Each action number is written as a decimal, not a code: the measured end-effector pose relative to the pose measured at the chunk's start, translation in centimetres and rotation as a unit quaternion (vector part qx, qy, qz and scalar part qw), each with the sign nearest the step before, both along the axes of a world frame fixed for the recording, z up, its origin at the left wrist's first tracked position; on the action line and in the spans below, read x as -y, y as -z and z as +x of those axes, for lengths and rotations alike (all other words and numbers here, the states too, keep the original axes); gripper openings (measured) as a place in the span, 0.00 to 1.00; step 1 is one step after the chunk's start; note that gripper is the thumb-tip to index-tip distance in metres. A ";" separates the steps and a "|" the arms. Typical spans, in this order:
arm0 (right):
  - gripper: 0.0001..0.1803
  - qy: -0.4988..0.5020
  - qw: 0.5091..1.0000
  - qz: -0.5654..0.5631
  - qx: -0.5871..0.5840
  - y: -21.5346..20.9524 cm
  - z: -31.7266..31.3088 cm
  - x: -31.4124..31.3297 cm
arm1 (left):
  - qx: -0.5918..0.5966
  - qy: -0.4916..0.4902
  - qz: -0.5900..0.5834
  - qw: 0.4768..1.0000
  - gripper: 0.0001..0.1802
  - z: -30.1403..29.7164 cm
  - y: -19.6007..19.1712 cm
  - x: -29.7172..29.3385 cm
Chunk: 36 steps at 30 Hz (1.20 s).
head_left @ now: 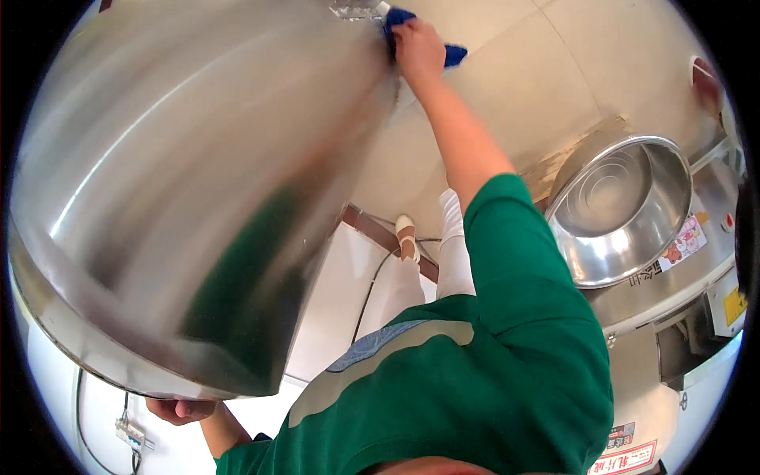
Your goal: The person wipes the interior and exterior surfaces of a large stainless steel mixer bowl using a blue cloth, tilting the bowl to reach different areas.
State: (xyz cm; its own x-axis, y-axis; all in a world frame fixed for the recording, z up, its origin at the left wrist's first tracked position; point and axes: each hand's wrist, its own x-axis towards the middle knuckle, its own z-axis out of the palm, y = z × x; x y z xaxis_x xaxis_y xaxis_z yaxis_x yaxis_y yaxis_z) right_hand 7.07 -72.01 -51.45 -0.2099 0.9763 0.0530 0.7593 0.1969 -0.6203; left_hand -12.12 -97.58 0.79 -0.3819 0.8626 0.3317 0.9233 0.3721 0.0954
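A broad, shiny stainless-steel tabletop (158, 182) fills the left side and reflects my green sleeve. At its far right corner, my right hand (419, 49) presses a dark blue cloth (455, 55) against the edge, fingers closed on it. Part of the cloth is hidden under the hand. Down at the near left, my left hand (182, 409) is curled at the tabletop's near edge, with some fingers hidden by the metal. Beside the cloth, on the tabletop's far end, lies a clear, crinkled plastic-looking piece (356, 9).
To the right, a wide steel bowl (617, 210) sits tilted on a rounded steel machine (633, 305). Beige tiles (507, 71) cover the floor beyond. Near my feet a black cable (376, 277) runs along a brown strip. A small socket box (133, 434) hangs at lower left.
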 end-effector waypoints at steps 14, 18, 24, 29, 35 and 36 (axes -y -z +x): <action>0.09 0.001 0.999 0.048 -0.022 0.2 0.8 1.7 | -0.029 0.021 0.042 0.998 0.39 -0.6 0.7 -1.4; 0.07 0.001 0.997 -0.076 -0.011 0.0 2.5 11.3 | -0.023 0.029 0.062 0.997 0.42 -1.1 1.7 -2.2; 0.11 -0.064 0.859 -0.507 -0.031 -0.6 -0.2 30.6 | 0.041 0.064 0.078 0.994 0.45 -1.9 2.8 -2.4; 0.13 -0.033 0.727 -0.649 -0.222 -1.5 3.9 33.5 | 0.100 0.136 0.071 0.983 0.41 -2.2 5.8 -4.3; 0.15 0.188 0.441 -0.720 -0.501 -13.4 9.1 29.0 | 0.093 0.298 0.177 0.933 0.27 -3.7 6.6 -5.0; 0.19 0.209 0.437 -0.719 -0.499 -15.6 9.5 28.6 | 0.078 0.311 0.203 0.925 0.22 -3.9 5.8 -4.9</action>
